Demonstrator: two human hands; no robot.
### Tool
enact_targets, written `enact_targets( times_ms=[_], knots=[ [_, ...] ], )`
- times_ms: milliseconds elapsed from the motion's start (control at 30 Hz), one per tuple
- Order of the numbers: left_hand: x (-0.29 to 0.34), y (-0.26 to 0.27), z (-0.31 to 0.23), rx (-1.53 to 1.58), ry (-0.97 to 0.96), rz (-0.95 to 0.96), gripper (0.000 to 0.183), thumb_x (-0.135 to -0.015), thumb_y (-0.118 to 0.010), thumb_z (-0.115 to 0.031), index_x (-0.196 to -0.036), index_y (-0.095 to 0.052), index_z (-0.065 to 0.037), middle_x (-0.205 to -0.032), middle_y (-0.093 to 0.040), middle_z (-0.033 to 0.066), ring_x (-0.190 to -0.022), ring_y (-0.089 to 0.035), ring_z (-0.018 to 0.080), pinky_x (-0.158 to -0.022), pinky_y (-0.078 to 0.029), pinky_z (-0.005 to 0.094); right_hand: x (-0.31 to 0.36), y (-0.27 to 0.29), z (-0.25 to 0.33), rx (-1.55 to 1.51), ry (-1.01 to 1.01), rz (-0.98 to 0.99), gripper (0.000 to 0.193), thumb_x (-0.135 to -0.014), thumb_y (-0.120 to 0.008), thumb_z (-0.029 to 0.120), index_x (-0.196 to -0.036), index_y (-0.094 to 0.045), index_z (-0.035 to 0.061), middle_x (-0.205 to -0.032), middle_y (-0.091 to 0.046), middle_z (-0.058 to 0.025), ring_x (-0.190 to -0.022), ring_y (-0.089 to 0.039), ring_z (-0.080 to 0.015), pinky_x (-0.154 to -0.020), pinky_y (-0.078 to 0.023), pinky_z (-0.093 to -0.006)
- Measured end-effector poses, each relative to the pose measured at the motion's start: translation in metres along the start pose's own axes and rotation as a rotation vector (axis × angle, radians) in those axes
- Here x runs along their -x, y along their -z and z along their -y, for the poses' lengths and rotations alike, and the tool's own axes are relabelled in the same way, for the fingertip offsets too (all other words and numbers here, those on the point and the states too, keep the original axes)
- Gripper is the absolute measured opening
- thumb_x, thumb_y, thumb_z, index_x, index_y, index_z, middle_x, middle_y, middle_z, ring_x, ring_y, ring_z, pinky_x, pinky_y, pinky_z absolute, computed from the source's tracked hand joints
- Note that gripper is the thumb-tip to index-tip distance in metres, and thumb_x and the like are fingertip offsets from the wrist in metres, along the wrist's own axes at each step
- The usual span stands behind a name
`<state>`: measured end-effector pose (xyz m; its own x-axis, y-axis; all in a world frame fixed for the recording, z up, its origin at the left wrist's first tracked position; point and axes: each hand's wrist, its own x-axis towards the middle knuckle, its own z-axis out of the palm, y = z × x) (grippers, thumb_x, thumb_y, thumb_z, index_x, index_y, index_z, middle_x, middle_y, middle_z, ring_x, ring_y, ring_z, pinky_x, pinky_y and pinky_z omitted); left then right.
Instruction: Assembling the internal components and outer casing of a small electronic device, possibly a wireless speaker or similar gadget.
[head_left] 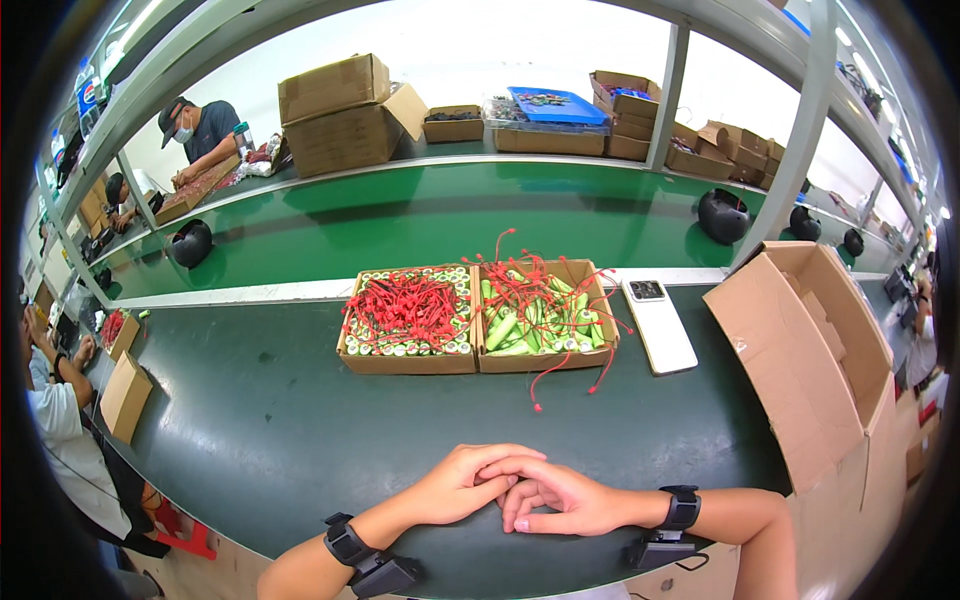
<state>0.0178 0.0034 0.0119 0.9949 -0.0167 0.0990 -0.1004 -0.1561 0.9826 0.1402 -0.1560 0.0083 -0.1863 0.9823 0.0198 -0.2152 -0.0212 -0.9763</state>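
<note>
My left hand (462,484) and my right hand (566,499) rest together at the near edge of the dark green table (290,420). The left fingers stretch to the right, partly under the right hand. The right fingers lie over them, loosely bent, and nothing shows in either hand. Beyond them stand two cardboard boxes side by side. In the left box (408,366) green battery cells stand upright in rows under a heap of red wire leads. The right box (548,362) holds green cells lying loosely, with red leads trailing over its rim.
A white phone (662,335) lies right of the boxes. An open cardboard carton (800,350) leans at the table's right end. Behind runs a green conveyor belt (420,225) carrying black round items (723,215). Co-workers (205,135) sit across the belt and at the left.
</note>
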Motion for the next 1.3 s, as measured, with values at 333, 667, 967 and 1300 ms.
enact_targets(
  times_ms=[333, 667, 967, 1300],
  knots=[
    [0.0, -0.002, 0.001, 0.216, 0.132, -0.356, 0.013, -0.089, -0.064, -0.013, -0.085, -0.062, 0.0, -0.071, -0.061, -0.0021, -0.06, -0.052, 0.0021, -0.053, -0.043, 0.0186, -0.001, 0.02, 0.007, 0.008, 0.075, -0.301, 0.036, -0.092, -0.049, 0.001, -0.128, -0.045, -0.0029, -0.117, -0.058, -0.0123, -0.091, -0.061, -0.015, -0.082, -0.05, -0.0289],
    [0.005, 0.001, 0.005, -0.041, 0.042, -0.23, 0.035, -0.09, -0.061, -0.014, -0.061, -0.042, -0.007, -0.057, -0.035, -0.0094, -0.054, -0.029, 0.0001, -0.046, -0.023, 0.0217, -0.005, 0.015, 0.01, 0.216, 0.061, -0.264, 0.019, -0.09, -0.057, 0.003, -0.108, -0.053, -0.0018, -0.091, -0.063, -0.0074, -0.086, -0.061, -0.011, -0.077, -0.049, -0.0252],
    [0.002, 0.003, 0.014, -0.034, -0.005, -0.164, 0.023, -0.089, -0.064, -0.019, -0.072, -0.056, -0.005, -0.06, -0.046, -0.0085, -0.056, -0.037, -0.0003, -0.048, -0.03, 0.0196, -0.002, 0.018, 0.007, 0.21, 0.029, -0.252, 0.021, -0.088, -0.06, 0.002, -0.108, -0.053, -0.0018, -0.094, -0.063, -0.008, -0.09, -0.062, -0.0126, -0.081, -0.05, -0.0266],
    [-0.001, 0.002, 0.016, -0.018, -0.029, -0.128, 0.02, -0.09, -0.063, -0.016, -0.075, -0.056, -0.005, -0.065, -0.05, -0.0074, -0.059, -0.042, -0.0001, -0.05, -0.034, 0.0187, 0.0, 0.022, 0.012, 0.122, 0.0, -0.253, 0.023, -0.089, -0.06, 0.004, -0.11, -0.052, -0.0015, -0.1, -0.061, -0.0081, -0.093, -0.06, -0.0121, -0.084, -0.049, -0.0274]
  ],
)
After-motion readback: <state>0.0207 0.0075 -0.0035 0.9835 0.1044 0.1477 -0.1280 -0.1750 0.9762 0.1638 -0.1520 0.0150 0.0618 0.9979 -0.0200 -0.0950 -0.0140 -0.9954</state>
